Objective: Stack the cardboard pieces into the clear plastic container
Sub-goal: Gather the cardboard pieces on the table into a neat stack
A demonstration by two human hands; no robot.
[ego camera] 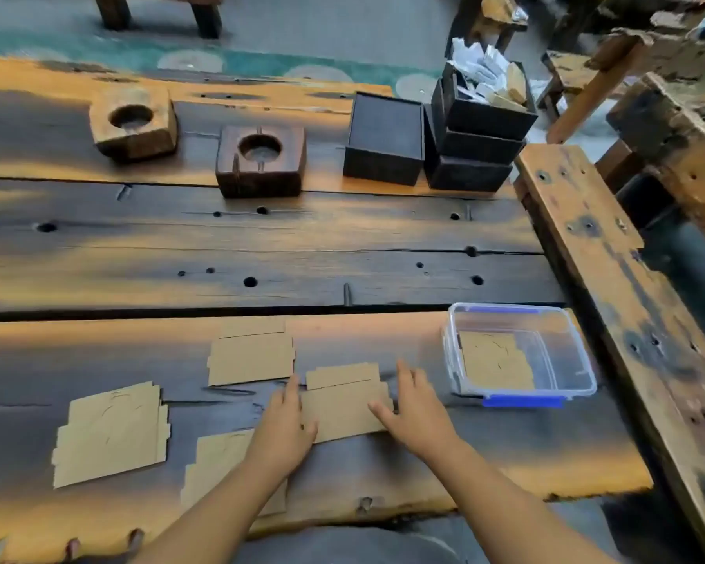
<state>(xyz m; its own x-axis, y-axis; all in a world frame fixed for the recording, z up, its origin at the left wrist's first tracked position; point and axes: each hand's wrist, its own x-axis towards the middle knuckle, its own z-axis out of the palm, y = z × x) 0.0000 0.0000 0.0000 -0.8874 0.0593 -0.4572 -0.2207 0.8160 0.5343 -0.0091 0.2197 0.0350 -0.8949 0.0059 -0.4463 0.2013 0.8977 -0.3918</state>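
Scorched plank table (261, 246), cluttered workshop.

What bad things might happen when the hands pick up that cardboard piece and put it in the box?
1. The left hand and right hand only press on the edges of the middle cardboard piece; it lies flat on the table, so it may slide rather than lift.
2. The clear plastic container looks barely wider than the piece already inside, so a tilted piece could catch on the rim.
3. The container sits near the table's right edge and might get nudged.
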